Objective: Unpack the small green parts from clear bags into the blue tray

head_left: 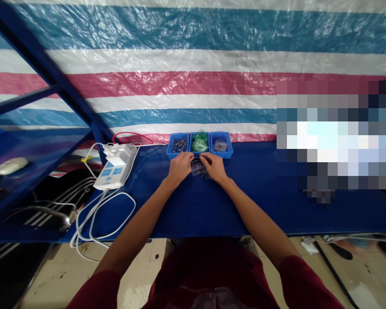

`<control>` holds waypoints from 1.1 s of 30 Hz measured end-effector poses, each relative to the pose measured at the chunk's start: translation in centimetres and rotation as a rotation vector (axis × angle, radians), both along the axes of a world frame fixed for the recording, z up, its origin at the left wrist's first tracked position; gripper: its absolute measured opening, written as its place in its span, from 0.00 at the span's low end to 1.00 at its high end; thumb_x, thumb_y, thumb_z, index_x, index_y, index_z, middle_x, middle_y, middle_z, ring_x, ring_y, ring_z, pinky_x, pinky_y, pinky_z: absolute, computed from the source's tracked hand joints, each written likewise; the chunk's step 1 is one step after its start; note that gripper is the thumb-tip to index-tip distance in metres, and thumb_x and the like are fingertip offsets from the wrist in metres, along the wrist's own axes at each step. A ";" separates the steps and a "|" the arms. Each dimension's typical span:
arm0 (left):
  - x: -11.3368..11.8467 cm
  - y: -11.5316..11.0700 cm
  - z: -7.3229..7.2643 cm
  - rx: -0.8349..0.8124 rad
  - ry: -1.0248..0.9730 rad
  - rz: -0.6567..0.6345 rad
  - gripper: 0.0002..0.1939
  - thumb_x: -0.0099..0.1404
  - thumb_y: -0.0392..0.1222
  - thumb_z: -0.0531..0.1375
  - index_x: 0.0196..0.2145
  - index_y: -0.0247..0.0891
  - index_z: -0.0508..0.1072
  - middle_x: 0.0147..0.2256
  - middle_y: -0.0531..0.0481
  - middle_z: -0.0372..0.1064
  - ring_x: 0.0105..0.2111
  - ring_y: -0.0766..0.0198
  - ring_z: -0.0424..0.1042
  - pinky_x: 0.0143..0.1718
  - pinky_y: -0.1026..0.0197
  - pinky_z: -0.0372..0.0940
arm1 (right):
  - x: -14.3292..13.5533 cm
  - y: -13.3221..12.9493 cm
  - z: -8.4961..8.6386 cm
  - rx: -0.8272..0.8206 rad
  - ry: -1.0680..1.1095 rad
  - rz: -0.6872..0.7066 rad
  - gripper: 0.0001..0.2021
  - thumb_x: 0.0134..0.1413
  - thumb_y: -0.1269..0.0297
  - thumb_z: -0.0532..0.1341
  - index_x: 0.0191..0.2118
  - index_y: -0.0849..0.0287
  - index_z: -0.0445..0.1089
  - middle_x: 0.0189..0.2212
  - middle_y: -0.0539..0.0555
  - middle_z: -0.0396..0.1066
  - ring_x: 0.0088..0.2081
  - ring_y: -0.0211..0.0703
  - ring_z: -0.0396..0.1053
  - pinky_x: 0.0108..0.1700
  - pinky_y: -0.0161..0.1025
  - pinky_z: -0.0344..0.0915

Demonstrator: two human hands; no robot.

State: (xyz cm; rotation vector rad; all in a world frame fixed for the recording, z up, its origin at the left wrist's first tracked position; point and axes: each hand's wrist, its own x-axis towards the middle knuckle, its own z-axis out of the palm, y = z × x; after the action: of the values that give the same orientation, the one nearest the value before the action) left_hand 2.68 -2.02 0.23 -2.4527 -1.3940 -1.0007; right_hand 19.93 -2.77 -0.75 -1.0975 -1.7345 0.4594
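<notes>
My left hand [180,167] and my right hand [215,167] are close together at the middle of the blue table. Between them is a small clear plastic bag [197,168] with dark, thin pieces in it. The fingers of both hands are closed at its upper edge, one hand on each side. Just beyond my hands stand three blue bins [226,155] in a row. The left one contains loose metal screws [180,145], the middle one a green plastic bag [200,143], and the right one small clear packets [221,146].
To the left a white power strip [111,174] with plugged-in adapters lies on the table [196,214], its white cable [131,199] looped beside it. A blue metal frame [51,73] rises at the left. Striped plastic sheeting [180,60] hangs behind. A blurred-out patch covers the right.
</notes>
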 end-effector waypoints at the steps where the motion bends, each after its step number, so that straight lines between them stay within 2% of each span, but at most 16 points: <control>1: 0.0 0.0 -0.2 0.023 -0.035 -0.038 0.13 0.71 0.38 0.48 0.35 0.38 0.72 0.33 0.45 0.74 0.36 0.59 0.73 0.39 0.59 0.65 | 0.0 0.0 -0.1 0.003 -0.005 0.016 0.14 0.62 0.57 0.54 0.38 0.58 0.74 0.33 0.55 0.76 0.31 0.42 0.70 0.37 0.37 0.64; 4: 0.2 0.0 -0.5 0.041 -0.139 -0.108 0.15 0.71 0.40 0.48 0.34 0.38 0.73 0.32 0.46 0.74 0.35 0.61 0.73 0.41 0.60 0.66 | 0.0 0.1 -0.2 0.007 -0.016 0.038 0.13 0.62 0.58 0.55 0.34 0.58 0.74 0.32 0.55 0.76 0.32 0.42 0.70 0.38 0.37 0.64; 8: 0.5 -0.2 -0.4 0.015 -0.342 -0.143 0.12 0.70 0.42 0.53 0.32 0.37 0.74 0.31 0.47 0.75 0.33 0.62 0.74 0.40 0.61 0.67 | 0.0 0.1 -0.1 0.030 0.004 0.045 0.12 0.61 0.60 0.56 0.33 0.59 0.74 0.31 0.54 0.75 0.32 0.42 0.70 0.37 0.37 0.64; 13: 1.0 -0.3 -0.4 -0.191 -0.705 -0.145 0.10 0.64 0.46 0.60 0.33 0.36 0.75 0.32 0.48 0.76 0.29 0.64 0.74 0.35 0.62 0.70 | 0.0 0.1 0.0 0.035 0.040 0.069 0.10 0.60 0.61 0.57 0.33 0.59 0.73 0.31 0.54 0.74 0.31 0.40 0.69 0.36 0.36 0.64; 17: 1.1 0.3 -0.6 -0.374 -0.907 -0.199 0.14 0.57 0.50 0.66 0.34 0.36 0.76 0.31 0.48 0.76 0.29 0.62 0.75 0.32 0.61 0.71 | -0.1 0.2 -0.1 -0.006 0.053 0.043 0.11 0.60 0.61 0.56 0.33 0.58 0.73 0.30 0.54 0.75 0.30 0.41 0.69 0.35 0.36 0.64; 20: 1.1 0.5 -0.6 -0.441 -0.917 -0.241 0.15 0.55 0.51 0.66 0.32 0.35 0.75 0.32 0.47 0.76 0.31 0.60 0.76 0.35 0.59 0.72 | -0.2 0.2 -0.1 -0.035 0.066 0.029 0.12 0.60 0.59 0.56 0.31 0.58 0.73 0.26 0.53 0.74 0.28 0.41 0.69 0.33 0.36 0.63; 26: 1.3 -0.2 -0.1 -0.438 -0.955 -0.292 0.14 0.64 0.52 0.60 0.33 0.38 0.66 0.36 0.44 0.77 0.39 0.58 0.77 0.41 0.56 0.71 | 0.1 -0.1 0.2 -0.011 0.054 -0.037 0.16 0.62 0.55 0.54 0.30 0.57 0.73 0.23 0.51 0.72 0.25 0.40 0.67 0.32 0.36 0.61; 29: 1.0 -0.4 0.1 -0.387 -0.891 -0.259 0.14 0.66 0.52 0.58 0.32 0.39 0.62 0.36 0.45 0.77 0.39 0.58 0.77 0.42 0.55 0.70 | 0.2 -0.2 0.4 0.010 0.070 -0.083 0.17 0.63 0.54 0.53 0.31 0.58 0.73 0.23 0.51 0.71 0.25 0.40 0.67 0.32 0.36 0.61; 33: 0.6 -0.6 0.3 -0.280 -0.741 -0.215 0.12 0.67 0.49 0.57 0.32 0.39 0.62 0.36 0.46 0.78 0.37 0.60 0.77 0.43 0.56 0.70 | 0.2 -0.3 0.6 0.026 0.070 -0.091 0.17 0.63 0.55 0.53 0.31 0.58 0.73 0.22 0.51 0.70 0.25 0.40 0.66 0.32 0.36 0.60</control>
State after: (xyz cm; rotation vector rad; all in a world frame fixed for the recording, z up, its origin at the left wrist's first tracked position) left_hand 3.24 -2.66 0.56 -2.5812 -1.5469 -2.0434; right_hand 20.10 -3.07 -0.16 -1.1245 -1.6183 0.4128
